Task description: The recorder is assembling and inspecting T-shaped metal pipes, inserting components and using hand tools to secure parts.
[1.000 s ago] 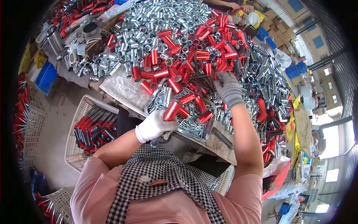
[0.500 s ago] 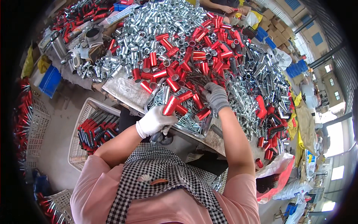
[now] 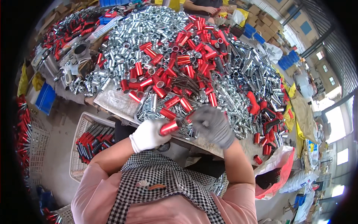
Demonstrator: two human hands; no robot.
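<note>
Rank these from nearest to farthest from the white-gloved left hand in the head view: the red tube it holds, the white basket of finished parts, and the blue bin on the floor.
1. Red tube: gripped in the left hand.
2. White basket: just below-left, beside the table.
3. Blue bin: far left, on the floor.

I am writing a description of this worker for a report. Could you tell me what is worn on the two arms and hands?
The left hand wears a white knit glove, and the right hand wears a grey one that looks darker and soiled. Both forearms are bare. Short pink sleeves cover the upper arms, and a black-and-white checked scarf lies over the shoulders.
</note>
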